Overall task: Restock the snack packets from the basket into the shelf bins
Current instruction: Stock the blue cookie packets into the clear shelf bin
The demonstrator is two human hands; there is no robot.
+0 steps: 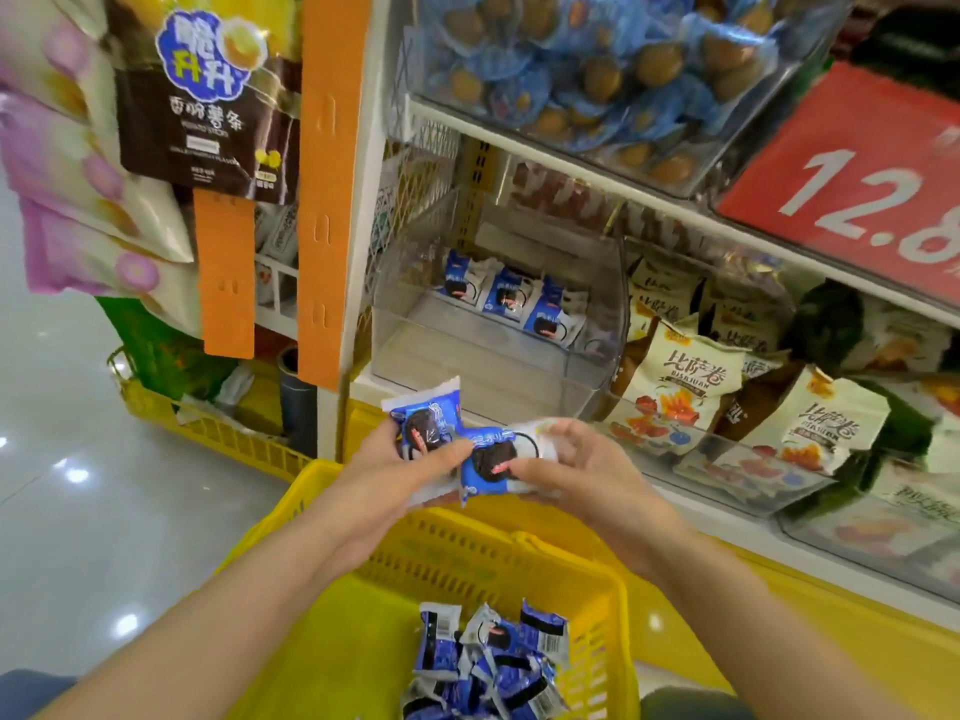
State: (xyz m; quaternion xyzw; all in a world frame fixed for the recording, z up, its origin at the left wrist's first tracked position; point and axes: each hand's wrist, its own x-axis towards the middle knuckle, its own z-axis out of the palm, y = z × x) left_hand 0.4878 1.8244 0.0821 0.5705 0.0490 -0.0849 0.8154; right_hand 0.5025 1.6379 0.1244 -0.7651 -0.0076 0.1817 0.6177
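Observation:
Both hands are raised over the yellow basket (597,641), just in front of the shelf. My left hand (400,467) grips a blue-and-white snack packet (423,420) with a dark biscuit printed on it. My right hand (576,467) holds a second packet (491,457) of the same kind, lying across its palm, thumb on top. The two packets overlap. Several more of these packets (488,662) lie heaped in the basket. Above the hands, a clear plastic shelf bin (467,356) holds three such packets (511,298) standing at its back.
The bin to the right holds cream snack bags (691,381). An upper bin contains blue-wrapped round snacks (597,65). A red price sign (852,184) hangs at the right. Orange hanging strips (322,189) and hung bags are at the left. A second yellow crate (218,428) stands on the floor.

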